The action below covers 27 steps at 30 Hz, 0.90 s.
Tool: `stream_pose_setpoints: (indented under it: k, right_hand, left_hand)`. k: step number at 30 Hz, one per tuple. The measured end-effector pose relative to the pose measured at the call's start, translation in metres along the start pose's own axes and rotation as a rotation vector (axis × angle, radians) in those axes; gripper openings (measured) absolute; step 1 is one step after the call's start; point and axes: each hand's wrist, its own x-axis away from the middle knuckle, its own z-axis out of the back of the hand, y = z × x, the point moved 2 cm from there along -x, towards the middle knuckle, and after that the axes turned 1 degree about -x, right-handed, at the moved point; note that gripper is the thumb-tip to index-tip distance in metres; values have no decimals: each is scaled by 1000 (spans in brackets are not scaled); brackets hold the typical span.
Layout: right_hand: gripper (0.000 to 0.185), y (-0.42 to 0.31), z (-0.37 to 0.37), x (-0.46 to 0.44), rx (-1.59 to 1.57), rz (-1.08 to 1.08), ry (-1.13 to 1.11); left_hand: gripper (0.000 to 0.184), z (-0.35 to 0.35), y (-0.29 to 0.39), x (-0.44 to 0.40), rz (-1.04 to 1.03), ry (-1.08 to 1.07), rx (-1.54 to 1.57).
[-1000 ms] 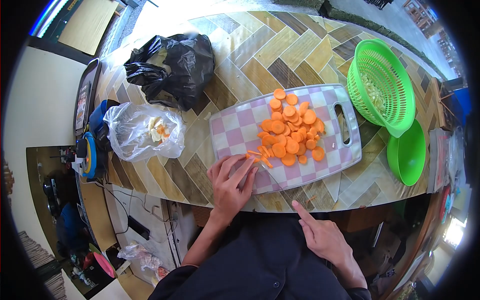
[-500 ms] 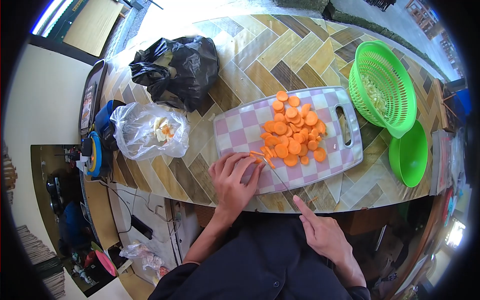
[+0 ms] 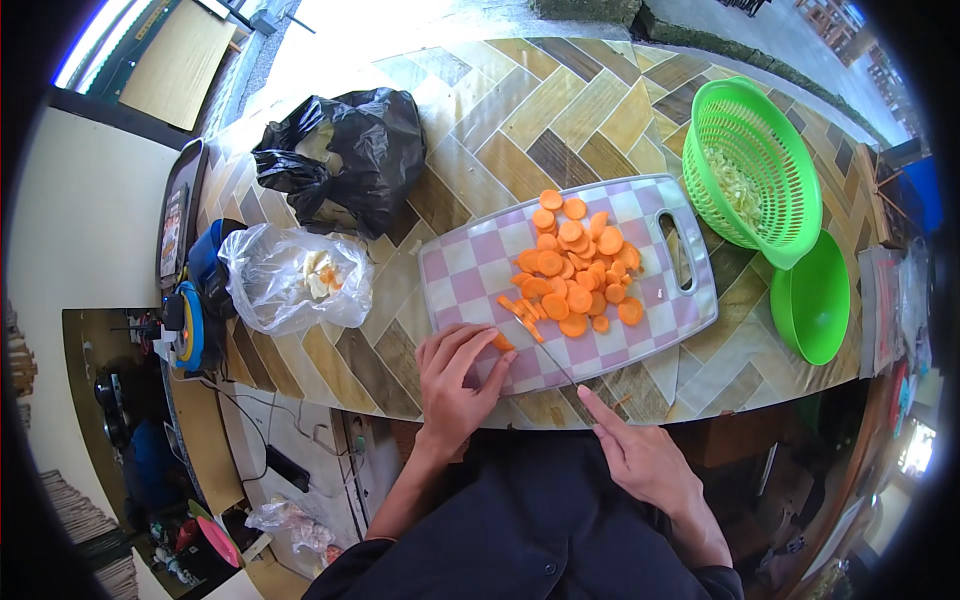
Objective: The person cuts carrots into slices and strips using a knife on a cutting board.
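My left hand (image 3: 452, 388) is closed around a short piece of carrot (image 3: 503, 342) near the front edge of a pink-and-white checkered cutting board (image 3: 455, 275). In my right hand (image 3: 648, 462) is a knife (image 3: 556, 363), its handle hidden in the grip and the index finger stretched along its top. The blade points up and left over the board, its tip by a few fresh carrot strips. Beyond it, a heap of round carrot slices (image 3: 578, 297) covers the middle of the board.
A green colander (image 3: 806, 175) with pale shredded vegetable (image 3: 733, 187) stands right, against a green bowl (image 3: 812, 310). On the left lie a clear plastic bag (image 3: 262, 290) with scraps and a black plastic bag (image 3: 385, 140). A tray (image 3: 180, 190) stands at the table's left side.
My left hand has drawn slightly back and left with the carrot piece, leaving a gap to the cut strips. The knife stays close to the strips. The whole view has shifted a little.
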Motion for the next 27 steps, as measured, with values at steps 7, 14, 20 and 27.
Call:
stream_pose_setpoints:
  k: [7, 14, 20, 27]
  right_hand:
    - [62, -1, -6, 3, -42, 29, -58]
    - [62, -1, -4, 0, -10, 63, -61]
    - [62, -2, -2, -1, 0, 62, -65]
    - [63, -3, 3, 0, 34, 53, -79]
  left_hand:
    - [27, -5, -9, 7, -65, 34, -18]
    - [23, -4, -5, 6, -65, 39, -46]
    - [23, -5, -8, 10, -60, 44, -48]
    - [23, -8, -8, 11, -62, 41, -69]
